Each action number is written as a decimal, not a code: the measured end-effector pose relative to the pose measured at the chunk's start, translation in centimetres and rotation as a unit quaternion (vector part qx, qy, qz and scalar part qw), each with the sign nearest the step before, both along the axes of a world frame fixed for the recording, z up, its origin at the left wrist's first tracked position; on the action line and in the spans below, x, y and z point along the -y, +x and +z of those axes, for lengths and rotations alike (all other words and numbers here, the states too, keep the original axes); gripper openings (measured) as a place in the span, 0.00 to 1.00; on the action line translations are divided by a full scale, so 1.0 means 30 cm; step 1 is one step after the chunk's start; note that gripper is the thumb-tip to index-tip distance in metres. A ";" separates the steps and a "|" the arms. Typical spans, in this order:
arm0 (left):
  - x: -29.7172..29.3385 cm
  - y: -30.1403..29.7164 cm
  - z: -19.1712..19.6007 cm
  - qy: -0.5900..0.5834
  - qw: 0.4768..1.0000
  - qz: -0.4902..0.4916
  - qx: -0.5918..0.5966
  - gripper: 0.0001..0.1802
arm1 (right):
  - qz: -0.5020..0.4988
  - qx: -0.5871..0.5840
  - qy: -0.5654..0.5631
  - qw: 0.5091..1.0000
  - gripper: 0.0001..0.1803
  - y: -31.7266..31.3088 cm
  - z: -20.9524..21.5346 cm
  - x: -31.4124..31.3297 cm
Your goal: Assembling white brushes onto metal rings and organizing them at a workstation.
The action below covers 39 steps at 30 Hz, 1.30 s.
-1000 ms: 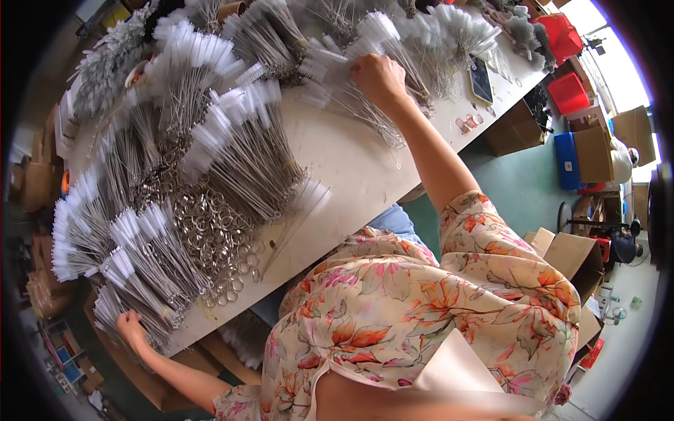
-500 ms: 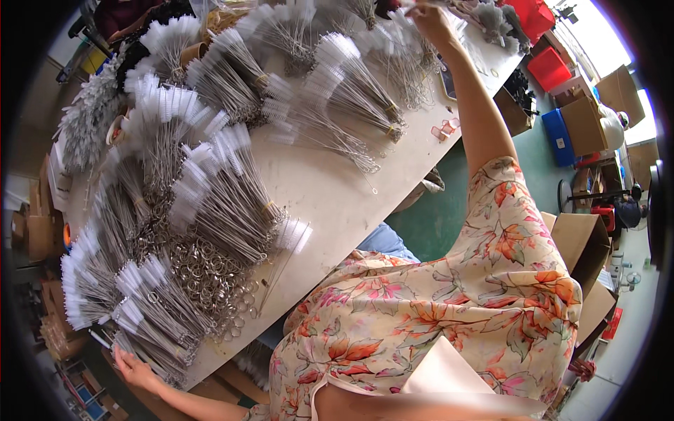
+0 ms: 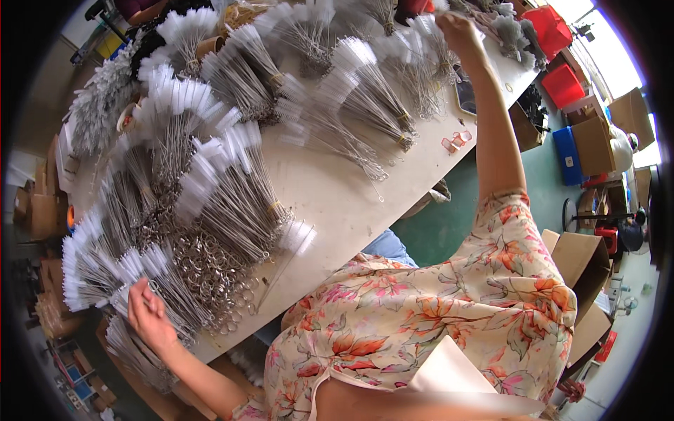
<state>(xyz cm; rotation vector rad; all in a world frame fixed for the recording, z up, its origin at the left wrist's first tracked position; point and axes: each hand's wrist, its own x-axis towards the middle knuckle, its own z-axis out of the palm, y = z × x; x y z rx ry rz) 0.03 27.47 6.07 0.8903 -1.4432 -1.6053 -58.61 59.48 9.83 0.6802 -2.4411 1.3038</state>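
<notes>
Head view: left hand [image 3: 149, 317] fingers spread over brush bundle [image 3: 158, 291] at near worktop [image 3: 337, 203] edge; right hand [image 3: 460, 28] pinching far bundle [image 3: 428, 67]; wire stems look stiff, light, bristles soft; hold at banded middle

A loose short-sleeved top fills the lower view, cream with a floral print in orange, pink and green leaves. A wide neckline opens at the bottom edge. Both forearms are bare, with no watch or rings that can be made out. Blue trousers peek out beneath the hem.
</notes>
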 end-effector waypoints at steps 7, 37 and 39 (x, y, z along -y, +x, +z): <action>-0.305 -0.425 0.091 -0.107 0.978 -0.176 0.019 0.12 | 0.526 0.342 -0.285 0.725 0.10 0.698 0.058 0.347; -0.247 -0.225 -0.026 -0.173 0.898 -0.372 -0.160 0.56 | 0.673 0.237 0.084 0.696 0.09 1.233 -0.070 0.488; -0.196 -0.177 -0.049 -0.211 0.906 -0.347 -0.120 0.36 | 0.664 0.366 0.061 0.649 0.08 1.222 -0.065 0.479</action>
